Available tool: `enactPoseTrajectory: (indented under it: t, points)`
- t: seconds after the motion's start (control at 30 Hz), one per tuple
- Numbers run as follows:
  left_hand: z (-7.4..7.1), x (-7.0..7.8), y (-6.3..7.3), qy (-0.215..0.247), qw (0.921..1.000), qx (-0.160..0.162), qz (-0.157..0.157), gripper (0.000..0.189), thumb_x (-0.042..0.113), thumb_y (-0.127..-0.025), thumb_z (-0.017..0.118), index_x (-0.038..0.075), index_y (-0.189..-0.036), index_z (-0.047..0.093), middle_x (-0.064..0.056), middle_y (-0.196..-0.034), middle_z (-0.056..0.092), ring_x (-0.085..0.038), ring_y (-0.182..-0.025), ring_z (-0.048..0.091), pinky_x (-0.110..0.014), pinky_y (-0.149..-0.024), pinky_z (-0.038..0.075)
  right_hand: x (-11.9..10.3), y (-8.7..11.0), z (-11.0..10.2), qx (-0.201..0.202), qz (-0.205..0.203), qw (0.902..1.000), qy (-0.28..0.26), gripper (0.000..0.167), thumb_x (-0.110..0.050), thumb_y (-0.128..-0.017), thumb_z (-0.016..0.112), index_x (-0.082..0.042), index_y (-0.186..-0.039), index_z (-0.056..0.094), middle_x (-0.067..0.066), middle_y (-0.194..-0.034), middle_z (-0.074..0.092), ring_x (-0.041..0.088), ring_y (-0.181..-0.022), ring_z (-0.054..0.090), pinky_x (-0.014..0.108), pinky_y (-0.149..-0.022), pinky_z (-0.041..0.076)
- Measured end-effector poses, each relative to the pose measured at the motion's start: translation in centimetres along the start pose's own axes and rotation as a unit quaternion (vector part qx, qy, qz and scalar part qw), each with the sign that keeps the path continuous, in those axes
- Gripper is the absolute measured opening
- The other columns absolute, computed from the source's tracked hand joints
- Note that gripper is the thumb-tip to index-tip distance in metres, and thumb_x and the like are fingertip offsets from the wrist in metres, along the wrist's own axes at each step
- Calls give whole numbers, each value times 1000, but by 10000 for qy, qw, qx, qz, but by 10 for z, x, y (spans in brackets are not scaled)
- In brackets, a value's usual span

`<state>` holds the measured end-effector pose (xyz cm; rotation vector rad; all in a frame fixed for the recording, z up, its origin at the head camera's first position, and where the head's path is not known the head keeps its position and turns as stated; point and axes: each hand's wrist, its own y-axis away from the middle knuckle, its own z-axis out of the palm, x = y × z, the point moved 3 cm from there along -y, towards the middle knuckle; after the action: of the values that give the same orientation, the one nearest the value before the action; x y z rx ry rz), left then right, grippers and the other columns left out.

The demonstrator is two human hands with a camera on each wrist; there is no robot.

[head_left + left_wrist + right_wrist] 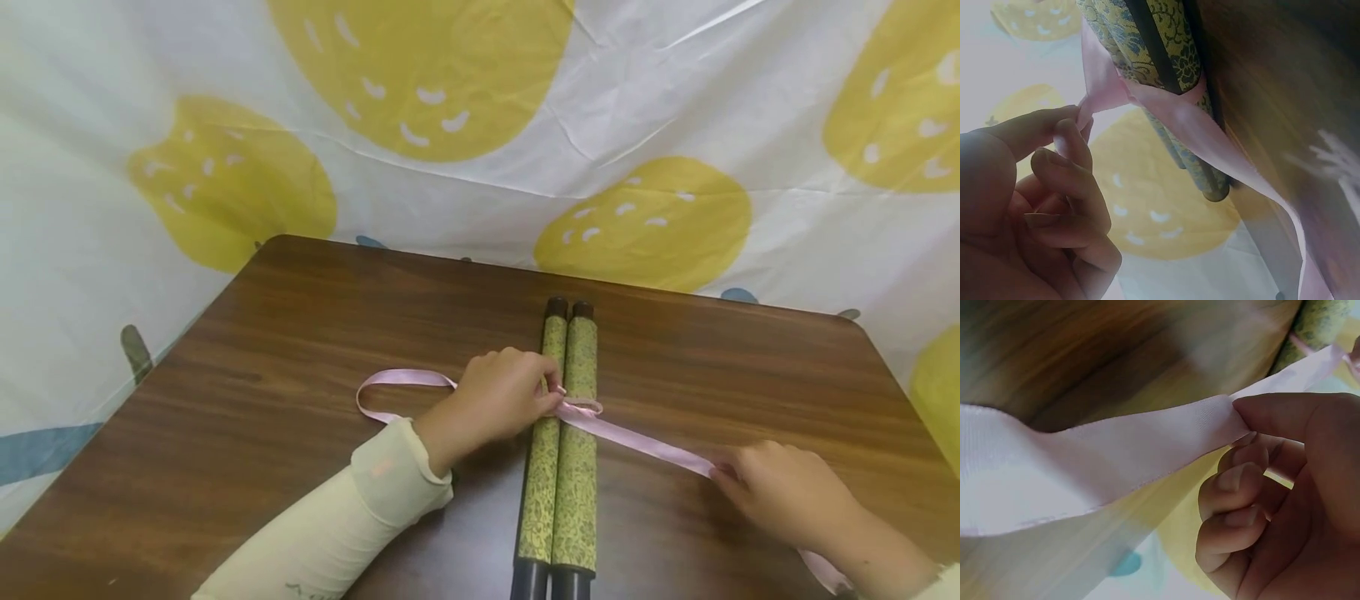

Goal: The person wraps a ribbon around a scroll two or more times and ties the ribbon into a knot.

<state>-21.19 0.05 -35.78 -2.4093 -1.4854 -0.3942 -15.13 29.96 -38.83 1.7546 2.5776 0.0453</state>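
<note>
Two scrolls (575, 492) lie side by side on the table, covered in green-gold floral brocade with black end knobs. A pink ribbon (645, 442) passes around them near their upper half, with a small loop on top. My left hand (502, 396) pinches the ribbon between thumb and index finger right at the scrolls; the left wrist view shows this pinch beside the brocade (1179, 50). Off to the right, my right hand (787, 492) pinches the ribbon's other length, which stretches fairly straight from the scrolls. Past the right fingers a broad tail of ribbon (1116, 450) hangs on.
The brown wooden table (300, 333) has rounded far corners. Behind it hangs a white cloth (465, 192) printed with yellow fruit. A curved length of ribbon (405, 377) lies left of the scrolls, partly behind the left forearm.
</note>
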Motion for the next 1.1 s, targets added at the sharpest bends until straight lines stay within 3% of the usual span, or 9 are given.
enactPoseTrajectory:
  t: [0.23, 0.47, 0.87, 1.1]
  points:
    - [-1, -1, 0, 26, 10000, 10, 15, 11, 37, -92, 68, 29, -85, 69, 8, -79, 68, -14, -67, 59, -34, -55, 45, 26, 8, 0, 11, 222, 9997, 60, 37, -24, -93, 67, -23, -64, 44, -9, -56, 36, 10, -54, 37, 29, -46, 30]
    - [-1, -2, 1, -58, 10000, -42, -54, 11, 37, -93, 66, 28, -86, 69, 5, -84, 71, -15, -69, 60, -36, -56, 47, 41, 13, 5, -76, 251, 9996, 100, 40, -24, -95, 65, -21, -63, 40, -10, -56, 35, 5, -50, 35, 20, -44, 28]
    - [2, -3, 2, -248, 9993, -278, -31, 8, 34, -91, 66, 29, -85, 64, 10, -73, 63, -13, -67, 59, -37, -60, 48, 46, 14, 8, -263, 275, 9992, 92, 40, -21, -95, 65, -19, -64, 40, -9, -56, 35, 5, -51, 33, 18, -45, 26]
    - [5, -1, 2, -182, 9986, -491, 94, 14, 40, -92, 67, 28, -88, 62, 11, -73, 60, -12, -69, 58, -35, -61, 46, 39, 9, 1, -236, 338, 9991, 99, 40, -28, -91, 70, -19, -65, 41, -8, -58, 34, 9, -53, 35, 29, -46, 30]
